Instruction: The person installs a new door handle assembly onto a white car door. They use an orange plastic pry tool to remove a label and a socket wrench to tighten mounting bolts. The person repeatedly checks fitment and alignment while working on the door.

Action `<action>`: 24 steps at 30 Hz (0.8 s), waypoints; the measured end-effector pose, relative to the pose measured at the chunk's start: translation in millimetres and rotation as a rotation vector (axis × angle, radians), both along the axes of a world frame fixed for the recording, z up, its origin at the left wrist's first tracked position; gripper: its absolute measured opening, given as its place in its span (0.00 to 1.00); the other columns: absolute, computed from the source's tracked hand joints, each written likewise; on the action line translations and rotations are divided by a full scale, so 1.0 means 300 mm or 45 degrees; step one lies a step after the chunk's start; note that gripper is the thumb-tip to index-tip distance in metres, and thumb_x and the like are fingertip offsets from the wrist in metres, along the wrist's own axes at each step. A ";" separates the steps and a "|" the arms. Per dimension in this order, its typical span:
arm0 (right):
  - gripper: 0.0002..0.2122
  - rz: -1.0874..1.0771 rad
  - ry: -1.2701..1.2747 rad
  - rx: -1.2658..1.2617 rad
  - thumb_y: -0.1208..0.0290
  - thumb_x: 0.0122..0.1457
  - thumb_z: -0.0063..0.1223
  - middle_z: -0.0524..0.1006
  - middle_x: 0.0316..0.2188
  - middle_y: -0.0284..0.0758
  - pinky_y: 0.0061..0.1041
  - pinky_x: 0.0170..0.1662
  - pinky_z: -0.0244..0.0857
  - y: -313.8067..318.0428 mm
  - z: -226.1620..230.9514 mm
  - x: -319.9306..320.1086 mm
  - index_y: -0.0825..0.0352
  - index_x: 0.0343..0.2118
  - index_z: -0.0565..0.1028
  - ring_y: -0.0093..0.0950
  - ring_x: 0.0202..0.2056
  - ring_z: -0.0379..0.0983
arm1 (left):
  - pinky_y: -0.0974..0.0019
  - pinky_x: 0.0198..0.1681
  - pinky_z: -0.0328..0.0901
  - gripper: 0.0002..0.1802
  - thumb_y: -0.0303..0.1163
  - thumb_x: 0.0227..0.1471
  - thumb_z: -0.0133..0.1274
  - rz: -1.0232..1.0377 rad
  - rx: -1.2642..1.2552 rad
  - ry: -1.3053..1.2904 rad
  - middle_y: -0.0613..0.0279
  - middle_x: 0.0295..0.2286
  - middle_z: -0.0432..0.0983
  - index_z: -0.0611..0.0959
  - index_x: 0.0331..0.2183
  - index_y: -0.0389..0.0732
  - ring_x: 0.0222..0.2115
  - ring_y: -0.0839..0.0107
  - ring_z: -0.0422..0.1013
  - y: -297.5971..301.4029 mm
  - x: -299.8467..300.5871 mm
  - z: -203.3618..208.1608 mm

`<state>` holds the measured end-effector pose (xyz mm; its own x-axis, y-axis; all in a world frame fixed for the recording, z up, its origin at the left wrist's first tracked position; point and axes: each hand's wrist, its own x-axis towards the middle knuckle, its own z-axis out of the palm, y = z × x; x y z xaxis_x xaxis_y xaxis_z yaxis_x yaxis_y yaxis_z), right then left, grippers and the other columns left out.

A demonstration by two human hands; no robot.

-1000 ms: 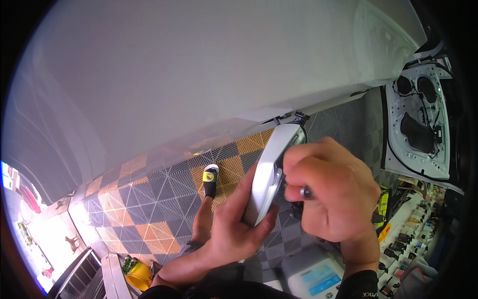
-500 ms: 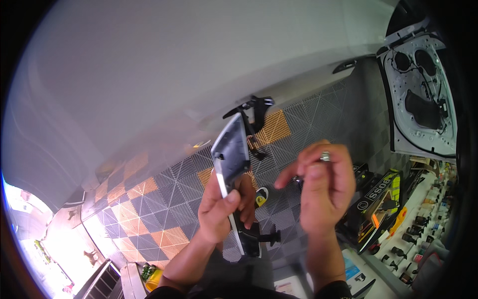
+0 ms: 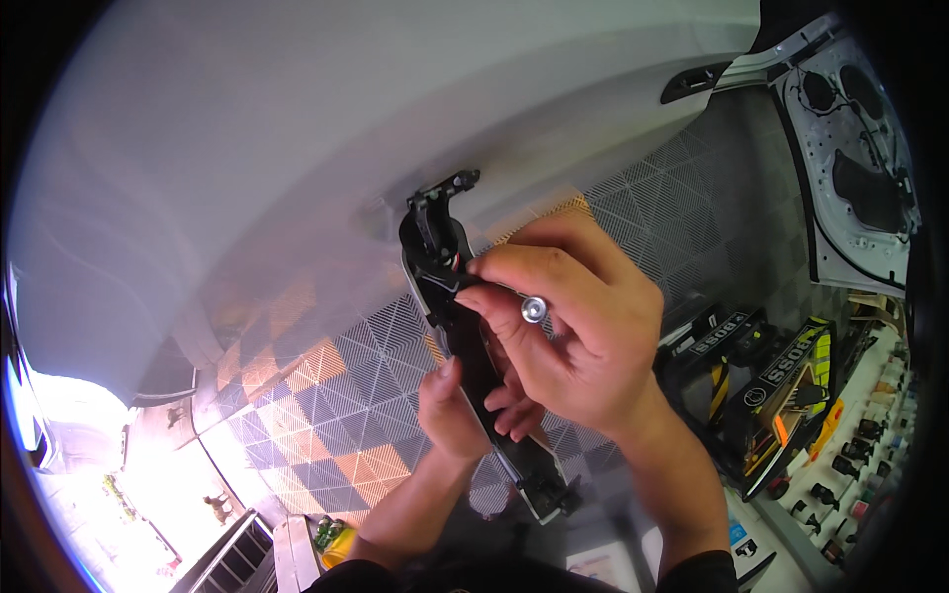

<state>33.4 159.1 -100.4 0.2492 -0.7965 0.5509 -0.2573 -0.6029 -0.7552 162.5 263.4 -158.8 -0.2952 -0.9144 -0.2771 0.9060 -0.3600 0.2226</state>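
Note:
My left hand [image 3: 457,415] is closed round the middle of a long car part [image 3: 470,366] with a hollow black back and a thin silver edge. At its upper end are a rounded black housing and a bracket arm [image 3: 432,212]. My right hand [image 3: 583,316] is closed, thumb and forefinger pinching at the housing's near side. Between its fingers sticks out the round silver end of a metal tool [image 3: 534,309]; the rest of that tool is hidden by the hand. Some left fingers show past the part's right edge.
A large grey car body panel [image 3: 297,119] fills the upper view, with a dark handle recess [image 3: 690,84]. An open door's bare inner side [image 3: 858,168] stands at far right. Black tool bags [image 3: 771,385] and a shelf of small items [image 3: 850,465] lie right. The floor [image 3: 366,385] is patterned tile.
The car part has turned so its black back faces up. My right hand has moved left from apart to the part's upper end, the silver tool still in it.

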 end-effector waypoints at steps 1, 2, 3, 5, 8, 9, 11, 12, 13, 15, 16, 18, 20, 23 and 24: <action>0.11 -0.003 -0.020 -0.043 0.84 0.54 0.67 0.79 0.34 0.37 0.18 0.26 0.62 -0.017 -0.008 -0.004 0.71 0.40 0.80 0.18 0.26 0.71 | 0.66 0.18 0.64 0.33 0.60 0.57 0.53 -0.021 -0.048 -0.016 0.67 0.21 0.63 0.69 0.49 0.41 0.16 0.72 0.64 -0.007 -0.009 0.000; 0.10 -0.005 -0.033 -0.054 0.84 0.55 0.66 0.79 0.33 0.37 0.19 0.27 0.64 -0.028 -0.016 -0.007 0.72 0.40 0.79 0.19 0.28 0.73 | 0.66 0.18 0.64 0.33 0.59 0.58 0.54 0.001 -0.055 -0.053 0.66 0.21 0.63 0.69 0.50 0.41 0.16 0.72 0.64 -0.009 -0.021 0.004; 0.09 0.008 -0.033 -0.011 0.84 0.56 0.65 0.79 0.33 0.37 0.19 0.29 0.66 -0.036 -0.025 -0.010 0.72 0.40 0.79 0.21 0.29 0.74 | 0.66 0.18 0.64 0.32 0.58 0.58 0.54 0.024 -0.060 -0.087 0.66 0.21 0.63 0.69 0.50 0.42 0.16 0.71 0.64 -0.011 -0.038 0.007; 0.08 -0.015 -0.157 0.075 0.83 0.59 0.63 0.79 0.33 0.38 0.21 0.32 0.68 -0.039 -0.046 -0.017 0.73 0.40 0.78 0.23 0.31 0.75 | 0.66 0.20 0.64 0.26 0.50 0.62 0.54 0.113 -0.081 -0.098 0.63 0.23 0.63 0.68 0.51 0.43 0.18 0.69 0.65 -0.009 -0.079 0.012; 0.05 0.049 -0.250 0.220 0.82 0.62 0.59 0.80 0.35 0.38 0.22 0.37 0.69 -0.046 -0.082 -0.028 0.74 0.41 0.77 0.24 0.33 0.76 | 0.63 0.25 0.67 0.19 0.46 0.67 0.50 0.194 -0.064 -0.362 0.62 0.28 0.64 0.70 0.53 0.48 0.23 0.68 0.68 -0.005 -0.109 0.016; 0.06 0.087 -0.265 0.246 0.81 0.62 0.58 0.80 0.35 0.38 0.22 0.37 0.69 -0.046 -0.092 -0.033 0.74 0.41 0.76 0.24 0.33 0.76 | 0.63 0.26 0.67 0.19 0.44 0.68 0.50 0.210 -0.122 -0.411 0.61 0.28 0.64 0.70 0.54 0.48 0.24 0.68 0.68 -0.011 -0.109 0.011; 0.06 0.146 -0.247 0.266 0.83 0.60 0.59 0.80 0.34 0.37 0.21 0.35 0.68 -0.058 -0.106 -0.049 0.72 0.40 0.77 0.24 0.31 0.76 | 0.62 0.28 0.69 0.18 0.41 0.68 0.50 0.243 -0.252 -0.520 0.60 0.29 0.65 0.69 0.54 0.48 0.25 0.68 0.68 -0.018 -0.100 0.001; 0.07 0.168 -0.214 0.258 0.84 0.58 0.60 0.80 0.32 0.36 0.21 0.33 0.67 -0.066 -0.109 -0.057 0.71 0.39 0.78 0.24 0.29 0.75 | 0.62 0.28 0.69 0.18 0.41 0.68 0.51 0.239 -0.245 -0.542 0.60 0.30 0.66 0.69 0.55 0.47 0.26 0.68 0.69 -0.021 -0.094 -0.005; 0.07 0.183 -0.183 0.259 0.85 0.56 0.61 0.80 0.30 0.35 0.21 0.31 0.67 -0.069 -0.110 -0.062 0.70 0.38 0.79 0.23 0.27 0.75 | 0.61 0.29 0.70 0.19 0.40 0.68 0.51 0.237 -0.257 -0.574 0.59 0.30 0.66 0.68 0.55 0.46 0.26 0.68 0.69 -0.020 -0.088 -0.011; 0.10 0.204 -0.166 0.295 0.82 0.57 0.62 0.81 0.32 0.35 0.20 0.30 0.67 -0.066 -0.101 -0.068 0.70 0.42 0.79 0.22 0.27 0.75 | 0.60 0.31 0.71 0.19 0.39 0.68 0.50 0.238 -0.247 -0.577 0.58 0.33 0.67 0.68 0.55 0.43 0.29 0.67 0.70 -0.012 -0.085 -0.017; 0.11 0.195 -0.176 0.320 0.81 0.57 0.63 0.81 0.33 0.36 0.20 0.30 0.67 -0.062 -0.093 -0.069 0.70 0.44 0.78 0.21 0.27 0.75 | 0.60 0.33 0.72 0.19 0.38 0.68 0.50 0.245 -0.226 -0.549 0.56 0.35 0.68 0.68 0.55 0.42 0.30 0.66 0.71 -0.005 -0.089 -0.019; 0.18 0.232 -0.395 0.733 0.76 0.56 0.66 0.80 0.35 0.36 0.18 0.30 0.67 -0.020 -0.070 -0.064 0.70 0.49 0.76 0.19 0.26 0.75 | 0.60 0.38 0.73 0.18 0.35 0.68 0.48 0.270 -0.233 -0.600 0.54 0.39 0.70 0.68 0.55 0.39 0.36 0.65 0.72 0.003 -0.099 -0.023; 0.25 0.316 -0.376 0.966 0.73 0.55 0.69 0.80 0.40 0.37 0.18 0.34 0.68 0.001 -0.052 -0.072 0.72 0.55 0.72 0.19 0.31 0.75 | 0.61 0.45 0.73 0.17 0.31 0.67 0.47 0.309 -0.291 -0.739 0.53 0.44 0.72 0.68 0.55 0.37 0.43 0.63 0.74 -0.002 -0.112 -0.027; 0.34 0.453 -0.137 0.893 0.73 0.52 0.72 0.79 0.45 0.38 0.17 0.42 0.70 0.004 -0.051 -0.089 0.76 0.60 0.67 0.18 0.41 0.76 | 0.64 0.49 0.69 0.22 0.22 0.59 0.51 0.335 -0.498 -1.019 0.56 0.48 0.73 0.70 0.55 0.35 0.48 0.67 0.72 -0.038 -0.111 -0.036; 0.36 0.481 -0.104 0.950 0.73 0.50 0.73 0.79 0.46 0.39 0.16 0.44 0.71 0.003 -0.055 -0.096 0.76 0.61 0.66 0.18 0.43 0.76 | 0.63 0.49 0.69 0.22 0.21 0.57 0.53 0.334 -0.590 -1.062 0.55 0.48 0.73 0.71 0.54 0.35 0.47 0.66 0.73 -0.047 -0.105 -0.033</action>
<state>4.7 160.0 -116.9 0.5545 -0.8301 -0.0590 -0.0653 0.0272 -0.9975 131.0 249.2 -168.8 0.0593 -0.9935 0.0975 0.4333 0.1136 0.8941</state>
